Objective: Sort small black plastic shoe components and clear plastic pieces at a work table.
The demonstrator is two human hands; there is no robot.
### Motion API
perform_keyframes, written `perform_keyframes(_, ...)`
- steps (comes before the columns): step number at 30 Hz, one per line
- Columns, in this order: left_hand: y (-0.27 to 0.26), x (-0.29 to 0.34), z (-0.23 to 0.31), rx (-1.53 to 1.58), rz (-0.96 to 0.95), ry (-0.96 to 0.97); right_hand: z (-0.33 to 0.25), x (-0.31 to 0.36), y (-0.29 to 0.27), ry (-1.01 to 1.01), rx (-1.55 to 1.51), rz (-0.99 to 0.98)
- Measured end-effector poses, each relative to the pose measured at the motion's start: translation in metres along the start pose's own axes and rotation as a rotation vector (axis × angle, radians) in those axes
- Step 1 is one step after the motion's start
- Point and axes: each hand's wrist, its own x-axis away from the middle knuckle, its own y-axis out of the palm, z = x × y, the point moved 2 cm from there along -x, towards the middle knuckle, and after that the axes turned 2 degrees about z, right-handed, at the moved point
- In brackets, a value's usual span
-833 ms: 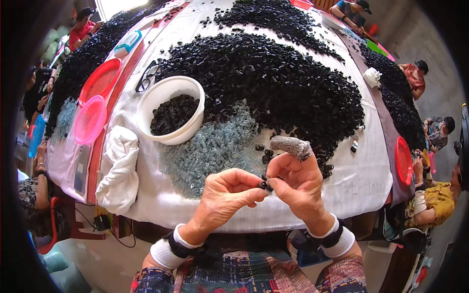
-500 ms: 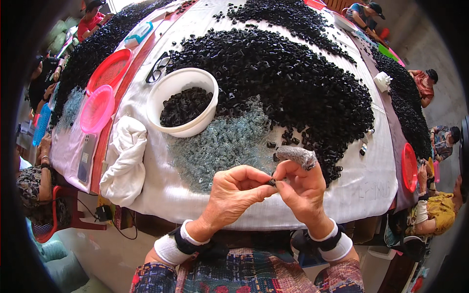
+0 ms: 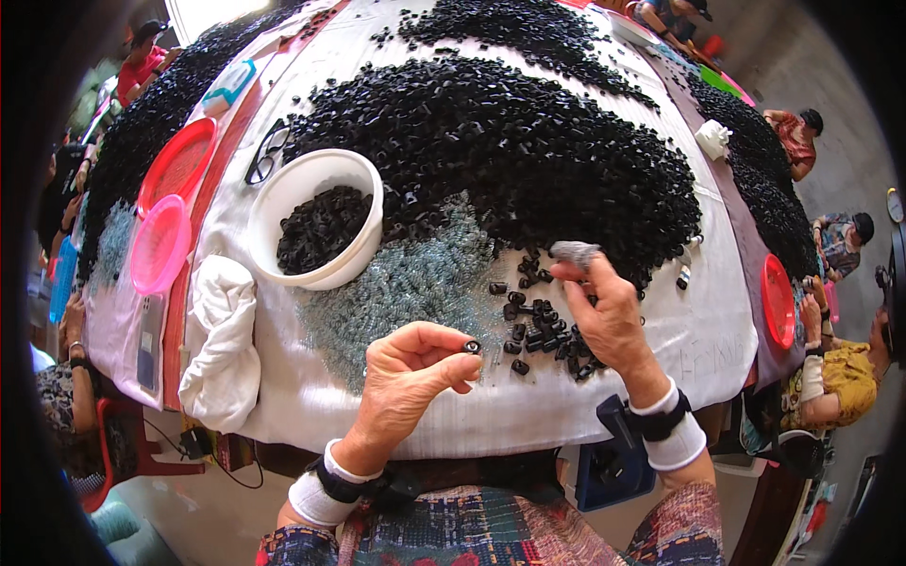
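Pinching a small black ring, the left hand hovers near the right hand.

I count: 1 white bowl | 2 red trays | 1 pink tray | 1 folded white cloth | 1 pair of glasses
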Motion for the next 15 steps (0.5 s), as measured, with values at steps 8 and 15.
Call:
perform_keyframes(8,-0.006,-0.004,0.0,0.048,-0.026,-0.023,0.018,-0.022,0.006,-0.212,0.346,-0.052)
perform_keyframes(15,-0.004,-0.007,-0.001,0.06,-0.065,-0.07,0.012,-0.019,0.016,-0.304,0.426,-0.228)
